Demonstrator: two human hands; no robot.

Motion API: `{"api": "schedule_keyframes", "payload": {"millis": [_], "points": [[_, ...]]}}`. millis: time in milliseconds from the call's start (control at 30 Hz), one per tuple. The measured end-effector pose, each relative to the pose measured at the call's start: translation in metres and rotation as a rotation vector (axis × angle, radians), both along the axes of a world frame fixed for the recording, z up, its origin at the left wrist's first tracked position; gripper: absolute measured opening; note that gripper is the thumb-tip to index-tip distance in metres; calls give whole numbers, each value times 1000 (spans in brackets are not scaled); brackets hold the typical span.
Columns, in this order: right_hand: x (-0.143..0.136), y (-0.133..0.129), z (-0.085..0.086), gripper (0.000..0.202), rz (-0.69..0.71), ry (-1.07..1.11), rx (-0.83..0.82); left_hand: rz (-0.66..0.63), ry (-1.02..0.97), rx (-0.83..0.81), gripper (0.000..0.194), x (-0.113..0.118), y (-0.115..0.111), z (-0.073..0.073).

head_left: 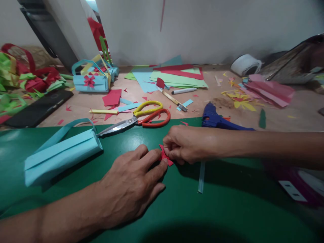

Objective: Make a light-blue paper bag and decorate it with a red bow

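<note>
A small red paper cutout [170, 162] lies on the green mat [227, 209], mostly hidden beneath my fingers. My left hand [134, 182] holds it down with bent fingertips from the left, the thumb resting apart on the mat. From the right, my right hand [181, 145] pinches at the cutout with thumb and curled fingers. Left of both hands sits a light blue paper handbag [63, 153] with a strap. Scissors [136, 118] with one yellow and one orange handle lie open just behind my hands, their tip near the bag. A clear glue stick [201, 177] lies below my right wrist.
A blue glue gun [215, 118] lies behind my right forearm. Farther back are a cutter knife [174, 100], a pen [184, 91], stacked coloured paper [177, 79] and a decorated blue paper bag [91, 83]. A black phone [40, 108] is at left, a purple object [301, 189] at right.
</note>
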State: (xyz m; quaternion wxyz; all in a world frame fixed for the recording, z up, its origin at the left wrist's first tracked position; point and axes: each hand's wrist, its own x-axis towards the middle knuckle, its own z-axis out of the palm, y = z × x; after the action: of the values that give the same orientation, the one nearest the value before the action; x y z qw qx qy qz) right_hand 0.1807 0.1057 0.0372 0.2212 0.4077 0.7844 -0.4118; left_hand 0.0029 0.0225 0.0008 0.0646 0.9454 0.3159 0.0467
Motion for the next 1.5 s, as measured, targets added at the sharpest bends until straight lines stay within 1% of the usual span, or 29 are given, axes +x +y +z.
{"api": "schedule_keyframes", "payload": {"millis": [333, 633, 767, 833, 1100, 1267, 1367, 1433, 1500], "points": [[-8, -7, 3, 10, -53, -74, 67, 2, 1, -23, 34, 0, 0, 1], [-9, -10, 7, 12, -9, -79, 169, 4, -20, -10, 34, 1, 0, -2], [-9, -11, 4, 14, 51, -62, 294, 15, -27, -15, 35, 0, -1, -1], [-8, -12, 3, 14, 59, -55, 329, 14, -28, -23, 35, -1, -1, -1], [-7, -13, 6, 14, 45, -55, 311, 32, -20, -33, 37, 1, 0, -1], [-8, -13, 5, 12, 47, -34, 317, 30, 4, -30, 38, 2, -1, -1], [-9, -13, 9, 12, 41, -51, 314, 32, 20, -44, 38, 3, 1, 0], [-6, -14, 13, 14, 18, -81, 332, 42, 31, -59, 37, 4, 1, 1], [0, -17, 16, 19, 13, -67, 401, 48, 36, -71, 37, 4, 1, 1]]}}
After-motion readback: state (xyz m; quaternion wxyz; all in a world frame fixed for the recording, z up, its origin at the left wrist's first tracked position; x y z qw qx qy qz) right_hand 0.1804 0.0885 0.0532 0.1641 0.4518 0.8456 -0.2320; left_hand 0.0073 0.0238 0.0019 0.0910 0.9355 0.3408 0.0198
